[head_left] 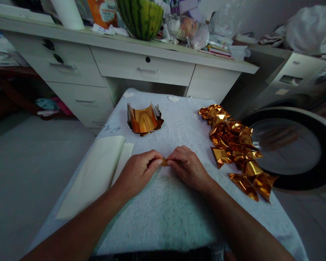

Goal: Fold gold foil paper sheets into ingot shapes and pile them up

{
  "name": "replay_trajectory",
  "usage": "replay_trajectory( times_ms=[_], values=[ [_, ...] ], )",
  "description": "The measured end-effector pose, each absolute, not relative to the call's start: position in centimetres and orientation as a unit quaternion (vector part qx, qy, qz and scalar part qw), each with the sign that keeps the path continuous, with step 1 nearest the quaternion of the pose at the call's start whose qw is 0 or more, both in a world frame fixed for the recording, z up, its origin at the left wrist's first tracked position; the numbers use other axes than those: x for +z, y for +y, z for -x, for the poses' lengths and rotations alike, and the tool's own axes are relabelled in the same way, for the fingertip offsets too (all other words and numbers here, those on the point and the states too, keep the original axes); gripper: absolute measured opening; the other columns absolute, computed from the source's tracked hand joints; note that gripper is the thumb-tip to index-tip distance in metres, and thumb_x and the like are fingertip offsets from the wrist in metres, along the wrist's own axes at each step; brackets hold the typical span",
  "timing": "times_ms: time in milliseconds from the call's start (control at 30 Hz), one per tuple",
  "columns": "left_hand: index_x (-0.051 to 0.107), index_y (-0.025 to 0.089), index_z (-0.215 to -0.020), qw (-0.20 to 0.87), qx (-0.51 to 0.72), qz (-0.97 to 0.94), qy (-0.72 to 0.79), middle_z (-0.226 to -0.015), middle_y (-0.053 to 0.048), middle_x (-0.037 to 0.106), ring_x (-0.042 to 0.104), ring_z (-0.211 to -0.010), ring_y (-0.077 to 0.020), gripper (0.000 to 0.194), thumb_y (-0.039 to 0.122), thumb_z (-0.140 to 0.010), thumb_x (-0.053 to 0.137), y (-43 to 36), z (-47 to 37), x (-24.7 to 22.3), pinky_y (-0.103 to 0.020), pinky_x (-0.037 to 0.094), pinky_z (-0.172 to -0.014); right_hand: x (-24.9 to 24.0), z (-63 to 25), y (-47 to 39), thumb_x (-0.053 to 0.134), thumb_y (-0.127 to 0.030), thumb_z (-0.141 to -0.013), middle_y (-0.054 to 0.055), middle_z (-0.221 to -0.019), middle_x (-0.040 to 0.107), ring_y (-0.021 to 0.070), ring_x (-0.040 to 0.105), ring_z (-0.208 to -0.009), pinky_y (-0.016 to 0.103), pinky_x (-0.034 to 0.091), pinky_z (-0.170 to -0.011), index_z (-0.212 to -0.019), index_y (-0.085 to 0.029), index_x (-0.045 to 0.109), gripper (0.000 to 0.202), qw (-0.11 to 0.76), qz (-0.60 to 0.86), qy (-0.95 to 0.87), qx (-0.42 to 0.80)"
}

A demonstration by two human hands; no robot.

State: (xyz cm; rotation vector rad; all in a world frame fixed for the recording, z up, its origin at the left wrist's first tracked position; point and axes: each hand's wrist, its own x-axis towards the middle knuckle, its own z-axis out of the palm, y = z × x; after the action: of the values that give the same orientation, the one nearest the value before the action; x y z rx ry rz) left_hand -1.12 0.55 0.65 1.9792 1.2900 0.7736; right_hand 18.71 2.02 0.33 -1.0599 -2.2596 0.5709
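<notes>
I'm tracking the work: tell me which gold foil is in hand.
The small gold piece pinched between the left hand and right hand; the curved stack and faceted pile lie untouched on the cloth.

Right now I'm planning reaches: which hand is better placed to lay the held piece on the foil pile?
Probably the right hand: it pinches the piece and is nearer the pile, which lies to the right. The left hand pinches the piece too but is farther from the pile.
</notes>
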Motion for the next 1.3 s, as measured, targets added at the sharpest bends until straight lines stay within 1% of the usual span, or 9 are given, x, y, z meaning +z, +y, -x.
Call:
replay_trajectory(
  times_ms=[133,267,533,667,800,900,967,1033,1300],
  values=[
    [0.065,0.020,-0.084,0.321,0.284,-0.760,0.489,-0.072,0.003,0.066,0.061,-0.068,-0.0131,0.019,0.027,-0.092,0.049,0.5,1.2,0.7,-0.025,0.041,-0.065,0.6,-18.4,1.8,0.060,-0.019,-0.091,0.002,-0.078,0.064,0.0167,0.055,-0.078,0.032,0.037,-0.077,-0.088,-0.019,0.068,0.009,0.284,0.398,-0.845,0.219],
    [0.066,0.020,-0.081,0.326,0.282,-0.759,0.487,-0.069,0.003,0.066,0.061,-0.065,-0.0127,0.021,0.027,-0.091,0.049,0.4,1.1,0.8,-0.024,0.041,-0.063,0.6,-18.3,1.9,0.057,-0.021,-0.093,0.002,-0.077,0.064,0.0160,0.055,-0.077,0.032,0.037,-0.076,-0.083,-0.019,0.068,0.015,0.276,0.395,-0.846,0.230],
    [0.064,0.020,-0.076,0.311,0.329,-0.722,0.524,-0.062,0.005,0.061,0.055,-0.056,-0.0130,0.024,0.032,-0.090,0.049,0.6,1.6,1.0,-0.025,0.038,-0.057,0.8,-20.2,3.1,0.057,-0.027,-0.092,0.002,-0.073,0.065,0.0150,0.057,-0.073,0.031,0.041,-0.074,-0.077,-0.020,0.066,0.019,0.312,0.415,-0.807,0.281],
    [0.064,0.020,-0.078,0.319,0.334,-0.708,0.534,-0.063,0.005,0.060,0.056,-0.059,-0.0131,0.023,0.033,-0.091,0.050,0.7,1.7,0.9,-0.025,0.039,-0.060,1.1,-20.6,3.3,0.058,-0.024,-0.089,0.000,-0.073,0.063,0.0146,0.057,-0.072,0.029,0.041,-0.071,-0.076,-0.020,0.066,0.016,0.310,0.450,-0.778,0.310],
    [0.062,0.020,-0.079,0.322,0.342,-0.697,0.541,-0.066,0.004,0.060,0.057,-0.065,-0.0140,0.022,0.033,-0.092,0.049,0.8,1.8,0.8,-0.026,0.040,-0.063,1.4,-20.7,3.1,0.055,-0.026,-0.090,-0.001,-0.070,0.057,0.0136,0.054,-0.069,0.027,0.040,-0.066,-0.075,-0.019,0.063,0.019,0.322,0.478,-0.742,0.343],
    [0.062,0.020,-0.081,0.327,0.345,-0.694,0.541,-0.067,0.004,0.058,0.057,-0.066,-0.0144,0.023,0.035,-0.092,0.048,0.8,1.8,0.8,-0.027,0.040,-0.063,1.3,-20.5,3.0,0.053,-0.028,-0.091,-0.001,-0.072,0.056,0.0125,0.052,-0.067,0.026,0.040,-0.064,-0.083,-0.019,0.062,0.015,0.342,0.473,-0.713,0.388],
    [0.061,0.020,-0.082,0.327,0.347,-0.693,0.541,-0.067,0.005,0.057,0.055,-0.065,-0.0143,0.023,0.036,-0.092,0.047,0.8,1.8,0.8,-0.027,0.039,-0.062,1.2,-20.3,2.9,0.056,-0.029,-0.089,-0.001,-0.076,0.057,0.0121,0.052,-0.068,0.026,0.041,-0.064,-0.092,-0.019,0.061,0.012,0.361,0.453,-0.691,0.431],
    [0.062,0.020,-0.082,0.327,0.350,-0.691,0.541,-0.067,0.005,0.055,0.054,-0.064,-0.0139,0.023,0.035,-0.092,0.047,0.7,1.8,0.8,-0.026,0.039,-0.061,1.1,-20.2,2.8,0.058,-0.029,-0.087,-0.001,-0.079,0.058,0.0122,0.054,-0.071,0.026,0.042,-0.066,-0.095,-0.019,0.059,0.013,0.372,0.435,-0.681,0.456],
    [0.063,0.020,-0.090,0.345,0.369,-0.690,0.517,-0.071,0.003,0.059,0.056,-0.068,-0.0143,0.023,0.038,-0.093,0.049,0.5,1.8,0.7,-0.026,0.040,-0.062,1.2,-20.1,2.8,0.058,-0.026,-0.086,-0.002,-0.074,0.054,0.0108,0.050,-0.067,0.025,0.041,-0.064,-0.085,-0.019,0.057,0.007,0.379,0.425,-0.678,0.464]
  ],
)
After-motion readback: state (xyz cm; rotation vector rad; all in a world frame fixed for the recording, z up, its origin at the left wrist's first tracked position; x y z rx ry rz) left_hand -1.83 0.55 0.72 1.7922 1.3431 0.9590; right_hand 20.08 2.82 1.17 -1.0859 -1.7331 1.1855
